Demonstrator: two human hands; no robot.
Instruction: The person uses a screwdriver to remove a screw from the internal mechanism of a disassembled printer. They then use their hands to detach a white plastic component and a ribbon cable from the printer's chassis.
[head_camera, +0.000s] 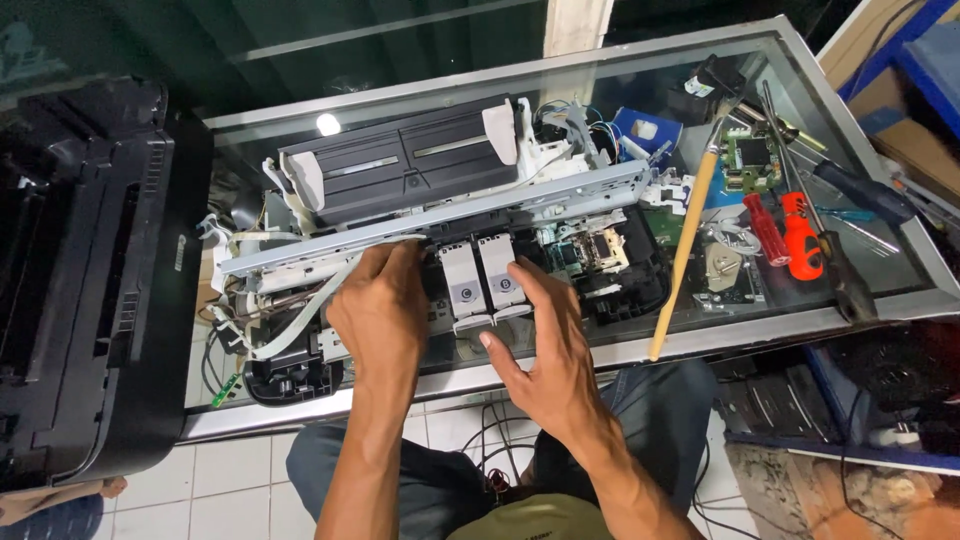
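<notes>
Two white-labelled ink cartridges (483, 283) sit in the stripped printer's carriage on the glass counter (700, 335); left hand (380, 310) grips the carriage, right hand (545, 340) rests open. Seating likely needs a steady press.

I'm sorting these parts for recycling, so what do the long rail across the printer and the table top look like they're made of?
The long rail looks like bare sheet metal: pale grey, dull sheen, thin folded edges with punched holes. The table top appears to be clear glass in a metal frame: the floor and cables show through it, and a lamp reflects on it. The left hand touches the rail's underside.
</notes>
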